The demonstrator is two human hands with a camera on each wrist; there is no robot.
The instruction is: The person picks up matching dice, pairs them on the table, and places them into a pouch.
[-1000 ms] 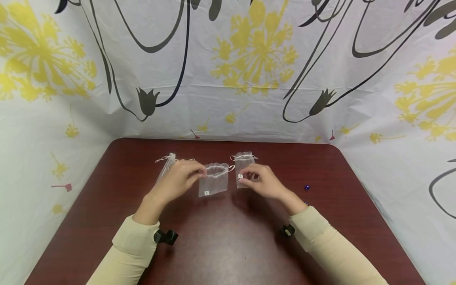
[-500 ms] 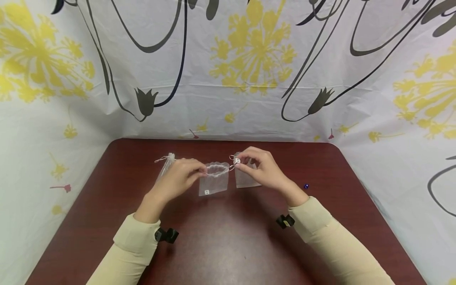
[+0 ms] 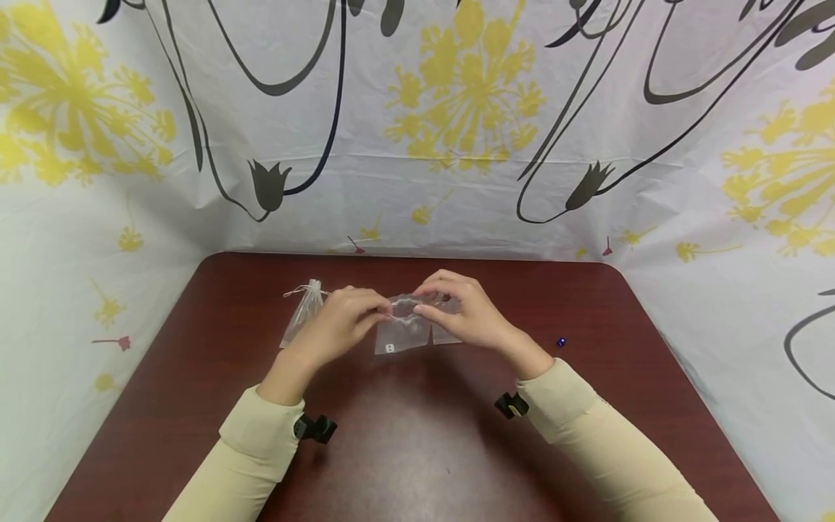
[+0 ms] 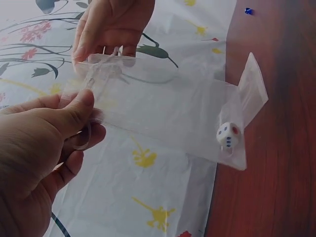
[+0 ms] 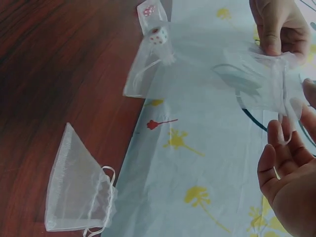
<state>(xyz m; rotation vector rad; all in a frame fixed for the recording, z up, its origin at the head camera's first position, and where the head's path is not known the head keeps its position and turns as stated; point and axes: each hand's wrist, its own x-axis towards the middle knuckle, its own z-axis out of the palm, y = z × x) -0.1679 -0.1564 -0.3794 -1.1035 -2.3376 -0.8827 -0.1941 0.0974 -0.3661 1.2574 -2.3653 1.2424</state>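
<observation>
A sheer drawstring pouch (image 3: 406, 336) is held with its mouth between my two hands. A white die (image 4: 228, 135) lies in its bottom corner. My left hand (image 3: 346, 317) pinches one side of the rim between thumb and fingers. At the opposite side, my right hand (image 3: 466, 312) has its curled fingers and thumb on the rim, by the cord. The die seen earlier in that hand is out of sight; I cannot tell whether the fingers hide it. Behind the right hand lies a second sheer pouch (image 5: 79, 192), flat on the table.
Left of my left hand lies another pouch (image 3: 306, 315), its neck drawn together; a reddish-dotted die (image 5: 148, 10) shows inside. A small shiny blue bead (image 3: 562, 341) sits on the dark red table (image 3: 417, 449) at right. Patterned white cloth (image 3: 365, 196) hangs behind.
My right hand has moved up and left with a die, from over the right pouch to the held pouch's mouth. The left hand and held pouch have shifted slightly right.
</observation>
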